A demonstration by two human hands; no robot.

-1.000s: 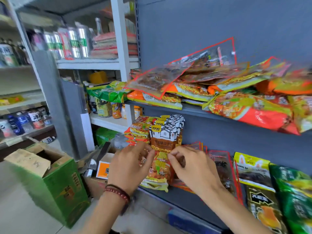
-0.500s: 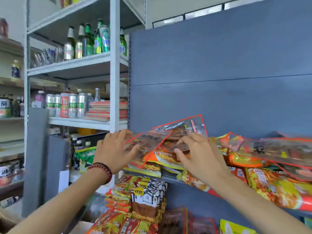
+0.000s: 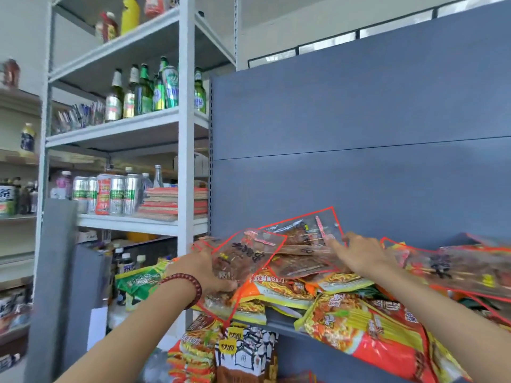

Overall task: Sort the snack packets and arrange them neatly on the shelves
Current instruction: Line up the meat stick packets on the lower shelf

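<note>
We stretch both bare arms up and forward, a little apart. Our left hand, with a red bead band on its wrist, holds a see-through packet, thumb on the front and the rest hidden behind. Our right hand is palm down, fingers straight, the tips touching a second packet.

Dark red round-beaded bracelet, single strand, at wrist of left hand. Beads glossy, uniform size. Both forearms bare.
</note>
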